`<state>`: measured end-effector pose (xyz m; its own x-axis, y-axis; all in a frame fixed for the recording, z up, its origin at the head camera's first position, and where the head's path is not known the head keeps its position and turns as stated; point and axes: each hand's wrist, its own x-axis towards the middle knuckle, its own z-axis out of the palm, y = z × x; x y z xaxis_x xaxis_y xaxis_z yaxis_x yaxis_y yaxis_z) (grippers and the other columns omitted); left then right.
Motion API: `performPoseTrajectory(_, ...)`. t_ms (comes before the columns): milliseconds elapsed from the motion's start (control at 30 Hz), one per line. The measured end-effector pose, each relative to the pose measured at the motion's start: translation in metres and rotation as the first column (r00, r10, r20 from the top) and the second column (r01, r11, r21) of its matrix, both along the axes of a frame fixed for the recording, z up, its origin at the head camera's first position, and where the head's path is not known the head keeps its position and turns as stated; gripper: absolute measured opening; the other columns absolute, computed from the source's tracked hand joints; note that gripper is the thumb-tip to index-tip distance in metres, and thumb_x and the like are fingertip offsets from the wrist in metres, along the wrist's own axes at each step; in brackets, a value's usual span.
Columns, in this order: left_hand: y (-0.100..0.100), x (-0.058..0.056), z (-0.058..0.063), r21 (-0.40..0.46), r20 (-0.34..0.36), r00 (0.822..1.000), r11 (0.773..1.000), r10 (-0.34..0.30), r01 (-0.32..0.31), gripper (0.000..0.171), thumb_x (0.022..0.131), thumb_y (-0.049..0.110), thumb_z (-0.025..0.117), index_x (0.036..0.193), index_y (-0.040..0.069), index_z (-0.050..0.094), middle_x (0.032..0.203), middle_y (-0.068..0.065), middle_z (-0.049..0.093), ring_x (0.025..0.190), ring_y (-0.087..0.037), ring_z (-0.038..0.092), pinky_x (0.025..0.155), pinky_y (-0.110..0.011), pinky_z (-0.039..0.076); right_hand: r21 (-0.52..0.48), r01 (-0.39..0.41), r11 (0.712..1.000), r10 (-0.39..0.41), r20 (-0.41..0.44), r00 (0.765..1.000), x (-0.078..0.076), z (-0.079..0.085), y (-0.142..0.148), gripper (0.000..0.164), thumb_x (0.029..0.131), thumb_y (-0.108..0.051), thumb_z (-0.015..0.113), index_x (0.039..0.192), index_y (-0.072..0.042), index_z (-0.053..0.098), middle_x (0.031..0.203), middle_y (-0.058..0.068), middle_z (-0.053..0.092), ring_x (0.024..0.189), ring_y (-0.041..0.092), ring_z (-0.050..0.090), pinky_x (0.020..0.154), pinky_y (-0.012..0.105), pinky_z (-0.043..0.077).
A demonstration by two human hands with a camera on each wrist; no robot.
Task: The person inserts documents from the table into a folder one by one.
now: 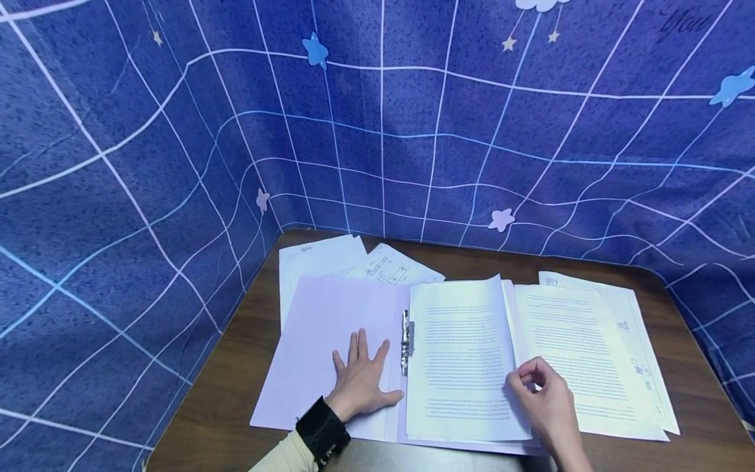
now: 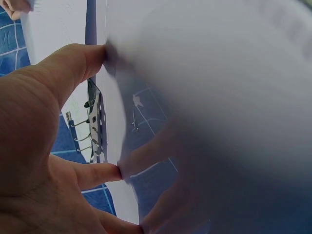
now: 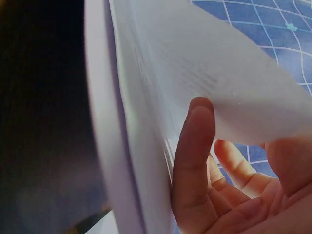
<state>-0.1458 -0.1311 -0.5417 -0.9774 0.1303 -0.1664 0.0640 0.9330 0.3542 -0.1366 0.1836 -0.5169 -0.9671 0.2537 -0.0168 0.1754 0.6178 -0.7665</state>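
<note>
A pale purple folder (image 1: pixel 330 311) lies spread on the table, with a metal binder clip (image 1: pixel 404 344) along its spine. My left hand (image 1: pixel 360 387) presses flat on the folder's left cover, fingers spread, thumb close to the spine. In the left wrist view its fingertips touch the smooth cover, and the clip (image 2: pixel 95 122) shows beyond them with thin metal prongs. On the right side rests a stack of printed sheets. My right hand (image 1: pixel 547 401) pinches the right edge of the top sheet (image 1: pixel 457 367). That sheet (image 3: pixel 234 78) bends up from the stack in the right wrist view.
More printed sheets (image 1: pixel 613 367) lie to the right, partly beside the folder. Behind its left cover are loose papers (image 1: pixel 321 259) and a sheet with line drawings (image 1: pixel 401 265). A blue patterned curtain (image 1: pixel 383 144) surrounds the brown table (image 1: pixel 218 393) at the back and sides.
</note>
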Motion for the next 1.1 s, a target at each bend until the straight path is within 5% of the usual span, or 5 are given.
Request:
performPoseTrajectory(300, -0.0004, 0.0002, -0.0012, 0.004, 0.004, 1.000, 1.000, 0.001, -0.001, 0.101, 0.077, 0.061, 0.081, 0.157, 0.014, 0.043, 0.164, -0.037, 0.011, 0.152, -0.053, 0.006, 0.109, -0.083, 0.006, 0.052, -0.029, 0.998, 0.026, 0.044, 0.999, 0.0007, -0.0023, 0.0031, 0.012, 0.090, -0.013, 0.073, 0.092, -0.006, 0.063, 0.078, 0.002, 0.067, 0.071, 0.017, 0.061, 0.062, 0.023, 0.044)
performPoseTrajectory(700, -0.0006, -0.0003, -0.0012, 0.017, 0.005, 1.000, 1.000, -0.002, 0.002, 0.100, 0.077, 0.059, 0.082, 0.157, 0.013, 0.044, 0.164, -0.037, 0.010, 0.152, -0.054, 0.005, 0.109, -0.083, 0.005, 0.150, 0.075, 0.986, -0.075, -0.007, 0.997, -0.0008, -0.0041, 0.0046, 0.014, 0.090, -0.018, 0.076, 0.090, -0.006, 0.068, 0.074, 0.004, 0.066, 0.061, 0.018, 0.056, 0.053, 0.027, 0.038)
performPoseTrajectory(1100, -0.0023, -0.0025, -0.0024, 0.011, -0.003, 1.000, 1.000, -0.010, 0.010, 0.100, 0.078, 0.060, 0.080, 0.158, 0.013, 0.042, 0.164, -0.037, 0.009, 0.152, -0.054, 0.005, 0.108, -0.083, 0.005, 0.189, 0.084, 0.978, -0.082, -0.019, 0.996, -0.0022, -0.0040, 0.0079, 0.014, 0.090, -0.014, 0.076, 0.096, -0.003, 0.071, 0.072, 0.003, 0.065, 0.058, 0.018, 0.055, 0.051, 0.027, 0.037)
